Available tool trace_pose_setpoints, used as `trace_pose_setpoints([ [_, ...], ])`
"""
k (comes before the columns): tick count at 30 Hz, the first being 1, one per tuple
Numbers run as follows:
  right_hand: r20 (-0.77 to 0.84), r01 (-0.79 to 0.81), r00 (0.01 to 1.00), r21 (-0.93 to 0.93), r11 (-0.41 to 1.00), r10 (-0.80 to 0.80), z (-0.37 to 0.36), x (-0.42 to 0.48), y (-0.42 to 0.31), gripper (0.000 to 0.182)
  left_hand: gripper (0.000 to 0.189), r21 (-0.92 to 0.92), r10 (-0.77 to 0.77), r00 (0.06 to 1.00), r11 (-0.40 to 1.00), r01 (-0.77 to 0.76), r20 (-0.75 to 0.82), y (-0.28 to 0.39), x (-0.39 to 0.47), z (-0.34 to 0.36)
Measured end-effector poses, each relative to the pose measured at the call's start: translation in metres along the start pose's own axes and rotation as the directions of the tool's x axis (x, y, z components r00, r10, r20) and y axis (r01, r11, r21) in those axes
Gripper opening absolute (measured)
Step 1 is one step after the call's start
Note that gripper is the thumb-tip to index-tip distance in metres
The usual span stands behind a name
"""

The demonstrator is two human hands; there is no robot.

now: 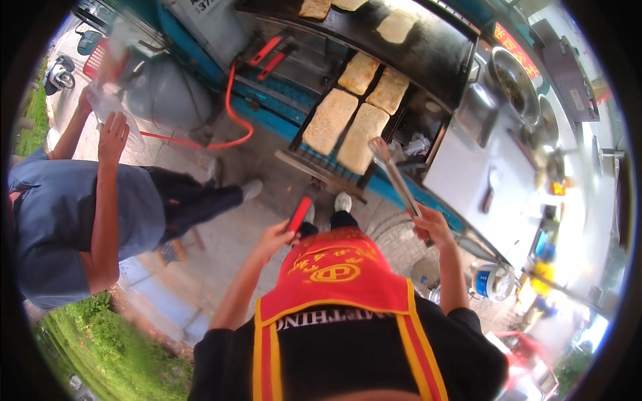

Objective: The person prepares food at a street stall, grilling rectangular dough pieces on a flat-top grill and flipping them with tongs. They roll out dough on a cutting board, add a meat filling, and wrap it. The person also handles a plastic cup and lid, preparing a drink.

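My right hand (432, 225) grips a pair of metal tongs (397, 176). Their tips reach the right edge of the nearest flatbread (363, 138); whether they touch it I cannot tell. Several browned flatbreads lie in two rows on a pulled-out rack (328, 173) below the griddle (441, 55). Lower and to the left, my left hand (271, 243) is closed around a red handle-like object (300, 214), its far part hard to make out. More pale flatbread (397, 25) rests on the dark griddle plate.
A person (90, 215) stands at left, holding a clear plastic bag (120, 120). An orange hose (200, 144) crosses the ground near a grey tank (163, 90). On the right, a metal counter (461, 170) bears a steel bowl (511, 85) and a utensil (490, 188). A white bucket (494, 283) stands below.
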State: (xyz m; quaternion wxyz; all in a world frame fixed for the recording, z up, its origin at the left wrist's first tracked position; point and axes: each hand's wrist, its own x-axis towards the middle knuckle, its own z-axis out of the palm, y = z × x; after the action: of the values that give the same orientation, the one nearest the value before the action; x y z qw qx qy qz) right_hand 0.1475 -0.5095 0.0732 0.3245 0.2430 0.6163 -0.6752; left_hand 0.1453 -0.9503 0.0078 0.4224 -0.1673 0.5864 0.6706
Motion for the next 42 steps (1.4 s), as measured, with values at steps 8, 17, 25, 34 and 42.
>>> trace_pose_setpoints([
  [8,0.137,0.016,0.99,0.13,0.991,-0.034,-0.02,0.071,0.018,0.06,0.046,-0.01,0.015,1.0,1.0,-0.015,-0.003,-0.006,0.006,-0.004],
  [17,0.258,-0.039,0.964,-0.1,0.994,0.064,-0.055,0.058,-0.006,0.057,0.044,0.002,0.028,1.0,1.0,-0.028,0.004,-0.006,0.002,0.0],
  [25,0.228,0.124,0.97,-0.162,0.979,-0.085,-0.088,-0.01,-0.001,0.061,0.039,-0.075,0.055,0.997,0.995,-0.058,-0.045,0.002,0.007,0.008],
  [34,-0.066,0.289,0.957,0.259,0.921,-0.282,-0.12,-0.067,0.018,0.066,0.034,-0.237,0.165,0.981,0.954,-0.186,-0.106,0.099,0.146,0.074],
  [42,-0.134,0.404,0.915,0.318,0.858,-0.381,-0.116,-0.077,0.017,0.061,0.019,-0.243,0.205,0.964,0.939,-0.243,-0.171,0.188,0.28,0.117],
])
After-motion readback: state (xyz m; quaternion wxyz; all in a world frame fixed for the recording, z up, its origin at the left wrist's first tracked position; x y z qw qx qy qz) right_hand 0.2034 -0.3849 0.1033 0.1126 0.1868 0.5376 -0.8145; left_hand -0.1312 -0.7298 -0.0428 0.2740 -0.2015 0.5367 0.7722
